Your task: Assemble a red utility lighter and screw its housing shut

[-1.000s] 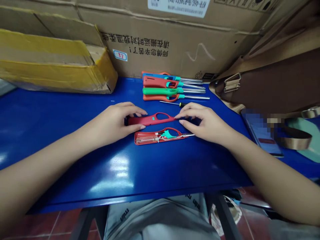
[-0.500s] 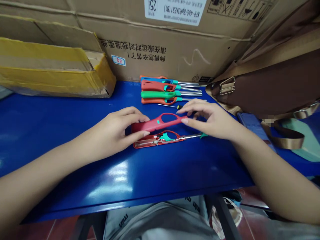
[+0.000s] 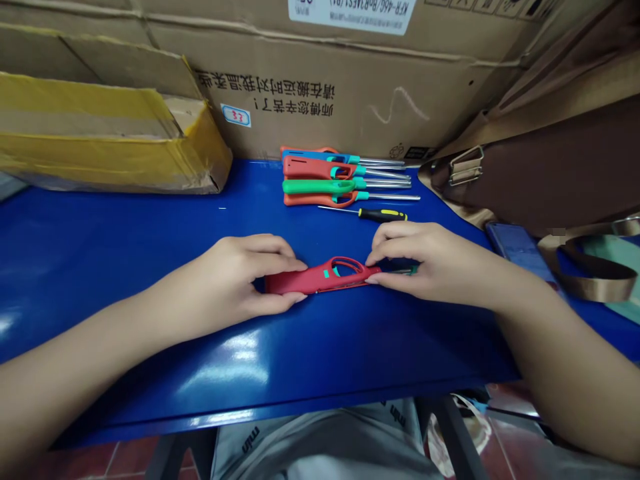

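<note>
A red lighter casing half (image 3: 311,279) lies over the matching lower half of a long-neck lighter on the blue table, with a thin gap along the near edge. My left hand (image 3: 245,277) grips its wide handle end between thumb and fingers. At the narrow end, past the trigger loop, my right hand (image 3: 420,263) pinches the casing. A green tip (image 3: 413,271) on the metal neck shows partly behind my right fingers. The inner parts are covered, except for a bit of green trigger in the loop.
Several long-neck lighters (image 3: 320,187) lie stacked behind the hands, with a black and yellow screwdriver (image 3: 384,215) in front of them. A large cardboard box (image 3: 280,60) stands at the back, a taped carton (image 3: 115,160) at left. A phone (image 3: 520,247) and brown bag (image 3: 550,160) are at right.
Both hands have brought the red casing half down and toward me onto the lower half, covering its inner parts. My right hand has moved off the screwdriver's handle, which now shows.
</note>
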`<state>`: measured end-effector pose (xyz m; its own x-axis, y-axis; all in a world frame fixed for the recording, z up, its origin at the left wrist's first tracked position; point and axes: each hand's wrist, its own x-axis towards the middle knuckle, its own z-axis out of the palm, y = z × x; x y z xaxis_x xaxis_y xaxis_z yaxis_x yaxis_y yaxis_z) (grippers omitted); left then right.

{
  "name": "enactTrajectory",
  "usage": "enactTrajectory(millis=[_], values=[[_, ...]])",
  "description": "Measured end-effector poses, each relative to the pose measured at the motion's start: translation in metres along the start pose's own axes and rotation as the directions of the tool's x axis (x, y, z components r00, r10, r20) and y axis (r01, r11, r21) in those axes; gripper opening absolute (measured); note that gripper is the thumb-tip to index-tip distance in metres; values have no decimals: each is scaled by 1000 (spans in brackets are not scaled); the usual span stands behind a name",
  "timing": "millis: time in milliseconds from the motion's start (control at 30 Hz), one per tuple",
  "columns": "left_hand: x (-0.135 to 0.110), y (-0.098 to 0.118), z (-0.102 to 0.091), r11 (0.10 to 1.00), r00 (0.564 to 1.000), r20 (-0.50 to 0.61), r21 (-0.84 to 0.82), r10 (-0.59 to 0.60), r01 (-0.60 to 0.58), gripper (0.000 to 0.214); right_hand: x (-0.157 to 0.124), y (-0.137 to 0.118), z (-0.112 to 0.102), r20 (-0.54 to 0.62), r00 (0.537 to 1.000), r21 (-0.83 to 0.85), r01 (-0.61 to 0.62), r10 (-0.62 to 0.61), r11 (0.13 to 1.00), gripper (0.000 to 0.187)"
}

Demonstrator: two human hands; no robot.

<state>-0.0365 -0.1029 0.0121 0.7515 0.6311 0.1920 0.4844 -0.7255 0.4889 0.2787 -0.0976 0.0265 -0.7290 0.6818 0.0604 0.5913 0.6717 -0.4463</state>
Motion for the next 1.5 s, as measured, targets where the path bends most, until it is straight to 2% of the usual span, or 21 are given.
enactTrajectory(millis=[233,400,933,1200,1367,1500], values=[[3,-3,5,1000,999,-29,-1,31,-31,25,-3,-2,4,43,999,-108,-22,26,994,12],[1,-3,5,1000,1000,16,7,-2,2,27,-4,-3,4,39,999,-146,-1,6,989,12],[-3,2,-5,984,994,105,176,-18,0,28,-2,-5,10,28,999,-127,39,-36,991,13],[-3,9,-4,976,985,93,180,-144,126,27,0,-9,15,17,999,-129,44,-42,991,17],[-2,12,-3,969,981,76,186,-177,160,25,3,-10,18,1,1000,-105,16,-16,994,16],[-2,11,-3,968,975,96,173,-201,183,26,4,-11,21,16,999,-166,-25,28,986,12]])
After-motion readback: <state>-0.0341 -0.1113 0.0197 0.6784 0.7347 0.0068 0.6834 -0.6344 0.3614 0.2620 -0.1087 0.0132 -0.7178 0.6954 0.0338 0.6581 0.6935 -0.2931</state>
